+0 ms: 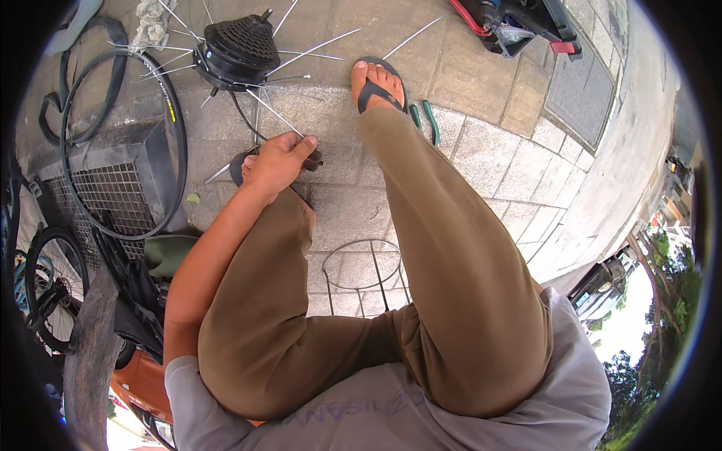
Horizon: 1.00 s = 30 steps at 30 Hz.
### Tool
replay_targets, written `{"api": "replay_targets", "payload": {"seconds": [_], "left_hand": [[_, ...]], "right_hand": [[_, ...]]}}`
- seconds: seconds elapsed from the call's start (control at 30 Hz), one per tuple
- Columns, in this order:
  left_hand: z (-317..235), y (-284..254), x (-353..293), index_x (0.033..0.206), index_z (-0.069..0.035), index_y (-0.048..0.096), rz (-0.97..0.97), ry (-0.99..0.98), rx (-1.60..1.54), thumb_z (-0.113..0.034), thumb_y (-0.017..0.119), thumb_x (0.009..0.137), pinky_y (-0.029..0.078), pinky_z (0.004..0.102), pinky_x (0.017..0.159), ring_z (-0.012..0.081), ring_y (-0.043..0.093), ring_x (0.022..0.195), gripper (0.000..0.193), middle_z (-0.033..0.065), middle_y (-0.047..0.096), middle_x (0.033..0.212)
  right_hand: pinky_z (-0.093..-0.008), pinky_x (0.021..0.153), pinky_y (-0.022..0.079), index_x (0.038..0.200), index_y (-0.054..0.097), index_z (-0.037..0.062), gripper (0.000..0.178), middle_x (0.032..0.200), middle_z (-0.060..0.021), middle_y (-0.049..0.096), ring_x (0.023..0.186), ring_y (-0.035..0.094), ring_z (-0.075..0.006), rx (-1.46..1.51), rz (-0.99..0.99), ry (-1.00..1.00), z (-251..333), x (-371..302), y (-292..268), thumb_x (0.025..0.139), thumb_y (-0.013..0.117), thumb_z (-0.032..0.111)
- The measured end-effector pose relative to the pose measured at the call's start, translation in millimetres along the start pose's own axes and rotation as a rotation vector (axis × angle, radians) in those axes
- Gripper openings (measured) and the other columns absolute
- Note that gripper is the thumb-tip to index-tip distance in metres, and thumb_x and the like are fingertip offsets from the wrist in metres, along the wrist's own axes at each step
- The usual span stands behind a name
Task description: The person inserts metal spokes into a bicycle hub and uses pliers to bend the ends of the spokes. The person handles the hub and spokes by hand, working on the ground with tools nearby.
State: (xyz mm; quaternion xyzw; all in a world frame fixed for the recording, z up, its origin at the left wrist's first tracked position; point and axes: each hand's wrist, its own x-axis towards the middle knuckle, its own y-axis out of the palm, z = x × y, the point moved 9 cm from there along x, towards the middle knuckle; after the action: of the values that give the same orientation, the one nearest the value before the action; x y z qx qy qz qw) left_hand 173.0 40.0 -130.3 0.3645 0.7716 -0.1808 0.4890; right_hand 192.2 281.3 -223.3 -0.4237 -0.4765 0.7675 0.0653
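My left hand [274, 167] reaches forward past my left knee, its thumb and forefinger pinched on the end of a thin metal spoke [280, 114]. That spoke slants down from a black wheel hub [235, 60] with a stacked cassette of sprockets, lying on the paving. Several more loose-ended spokes fan out from the hub on every side. A black cable [248, 116] runs from the hub toward my hand. Dark shapes under my fingertips are too shaded to make out. My right hand is not in view; my right leg covers much of that side.
A black rim [185, 150] leans on a grated block [98, 188] at left, beside a black rubber loop [113, 83]. Green-handled pliers [430, 122] lie by my right sandal [374, 93]. A red and black case [519, 26] sits far right. A wire frame [363, 242] stands between my legs.
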Motion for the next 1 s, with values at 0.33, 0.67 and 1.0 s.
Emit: {"api": "replay_targets", "payload": {"seconds": [0.33, 0.67, 1.0], "left_hand": [[3.1, 0.0, -1.2, 0.107, -0.004, 0.069, -0.028, -0.039, -0.005, -0.037, 0.06, 0.105, 0.052, 0.0293, 0.078, 0.0127, 0.068, 0.087, 0.035, 0.0037, 0.075, 0.099], [14.6, -3.8, 9.1, 0.124, 0.004, 0.064, -0.042, 0.059, -0.036, -0.035, 0.066, 0.102, 0.053, 0.0283, 0.074, 0.0148, 0.065, 0.087, 0.045, 0.0069, 0.072, 0.103], [-31.5, -4.4, -6.4, 0.122, 0.003, 0.068, 0.068, 0.244, 0.134, -0.022, 0.069, 0.1, 0.055, 0.0293, 0.077, 0.0137, 0.069, 0.086, 0.034, 0.0081, 0.074, 0.098]], "right_hand": [[-0.0409, 0.117, 0.03, 0.145, 0.051, 0.0049, 0.061, 0.15, -0.0152, 0.05, 0.138, 0.046, -0.0309, -0.01, 0.071, -0.011, 3.0, 4.1, 9.1, 0.108, 0.022, 0.043], [-0.0399, 0.096, 0.043, 0.124, 0.061, 0.002, 0.039, 0.123, -0.0172, 0.059, 0.109, 0.056, -0.0314, 0.129, 0.1, -0.043, -45.0, -41.0, 1.1, 0.103, 0.041, 0.027], [-0.0366, 0.076, 0.052, 0.106, 0.069, 0.0006, 0.017, 0.098, -0.0178, 0.065, 0.081, 0.064, -0.0292, 0.397, -0.359, -0.201, -120.5, -128.4, -170.3, 0.098, 0.055, 0.007]]}}
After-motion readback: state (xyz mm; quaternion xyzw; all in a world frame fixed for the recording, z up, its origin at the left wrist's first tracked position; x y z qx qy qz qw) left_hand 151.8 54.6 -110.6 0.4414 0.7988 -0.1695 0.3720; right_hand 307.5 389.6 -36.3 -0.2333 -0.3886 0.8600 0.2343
